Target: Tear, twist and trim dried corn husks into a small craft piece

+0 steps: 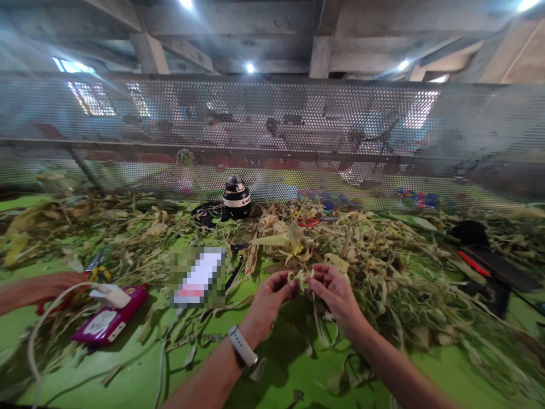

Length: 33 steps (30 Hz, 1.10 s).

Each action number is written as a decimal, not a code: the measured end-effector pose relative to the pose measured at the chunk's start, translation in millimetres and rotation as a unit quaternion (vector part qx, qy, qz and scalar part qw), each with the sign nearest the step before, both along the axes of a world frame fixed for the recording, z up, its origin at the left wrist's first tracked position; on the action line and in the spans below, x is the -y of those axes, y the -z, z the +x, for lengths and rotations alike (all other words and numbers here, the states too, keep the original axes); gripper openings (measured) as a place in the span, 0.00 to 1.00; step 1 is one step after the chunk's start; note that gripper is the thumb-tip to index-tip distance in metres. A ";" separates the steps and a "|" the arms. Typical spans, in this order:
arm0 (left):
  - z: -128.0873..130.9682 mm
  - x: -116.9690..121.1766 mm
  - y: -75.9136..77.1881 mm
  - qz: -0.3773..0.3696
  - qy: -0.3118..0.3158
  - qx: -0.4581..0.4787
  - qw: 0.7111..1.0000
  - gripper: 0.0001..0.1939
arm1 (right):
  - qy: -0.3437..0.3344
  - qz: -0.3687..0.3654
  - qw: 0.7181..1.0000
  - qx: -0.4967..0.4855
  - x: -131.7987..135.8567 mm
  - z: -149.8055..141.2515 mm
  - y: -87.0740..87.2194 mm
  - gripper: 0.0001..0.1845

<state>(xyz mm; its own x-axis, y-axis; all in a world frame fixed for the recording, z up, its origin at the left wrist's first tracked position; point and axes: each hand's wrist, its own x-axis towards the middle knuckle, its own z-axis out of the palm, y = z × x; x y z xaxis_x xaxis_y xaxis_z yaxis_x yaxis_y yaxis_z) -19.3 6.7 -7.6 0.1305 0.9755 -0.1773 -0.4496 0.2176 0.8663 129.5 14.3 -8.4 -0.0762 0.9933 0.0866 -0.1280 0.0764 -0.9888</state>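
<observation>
My left hand (275, 292), with a white band on its wrist, pinches one side of a small pale green curled husk piece (301, 279). From the other side, my right hand (330, 289) grips the same piece between thumb and fingers. Both hands are close together above the green tabletop (281, 369). Long dried husk strips (321, 324) hang or lie just beneath them; I cannot tell whether they join the held piece. Right behind the hands lies a heap of dry husks and leaves (293, 241).
A phone (199, 278) with a cable and a purple power strip (111, 318) with a white plug lie at left. Another person's hand (63, 284) reaches in there, near scissors. A black jar (237, 199) stands before the perforated metal screen (272, 125). Dark objects (489, 267) lie at right.
</observation>
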 end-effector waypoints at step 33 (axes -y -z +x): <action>3.1 2.3 6.3 0.033 0.018 -0.055 0.998 0.20 | 0.004 0.073 0.982 0.177 1.5 1.0 4.2 0.12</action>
<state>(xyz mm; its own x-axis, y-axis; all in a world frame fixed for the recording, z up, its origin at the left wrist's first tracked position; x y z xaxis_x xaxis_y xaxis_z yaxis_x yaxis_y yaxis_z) -16.3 4.4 -13.9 0.1482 0.9807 -0.1279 -0.3432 0.1722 0.9233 130.5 12.8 -12.6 -0.1202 0.9730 0.1971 0.2218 0.2198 -0.9500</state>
